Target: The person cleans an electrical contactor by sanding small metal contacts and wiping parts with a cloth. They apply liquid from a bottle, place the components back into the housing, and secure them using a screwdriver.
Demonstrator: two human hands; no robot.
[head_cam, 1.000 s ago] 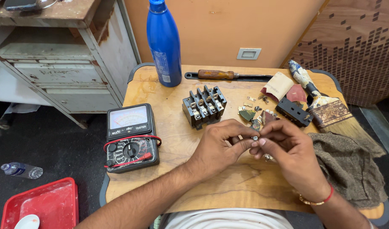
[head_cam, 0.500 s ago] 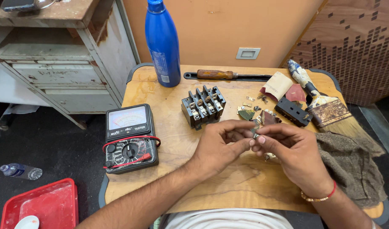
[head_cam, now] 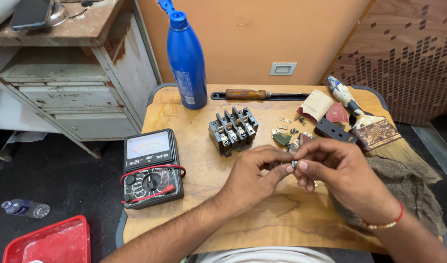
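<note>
Analog multimeter (head_cam: 151, 168) sits way left of the black terminal block (head_cam: 233, 129) on the wooden table (head_cam: 194, 209). Just in front of that block, left hand (head_cam: 255, 178) and right hand (head_cam: 343, 173) meet fingertip to fingertip, both pinching one tiny metal part (head_cam: 294, 164) between them. Paintbrush (head_cam: 367, 124) lies right of the block, near the grey rag (head_cam: 408, 187).

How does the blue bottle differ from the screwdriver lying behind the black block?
The blue bottle stands upright; the screwdriver lies flat. The bottle is fat and blue; the screwdriver is thin, with a brown wooden handle and dark shaft. Both rest at the far edge of the wooden table, away from both hands.
</note>
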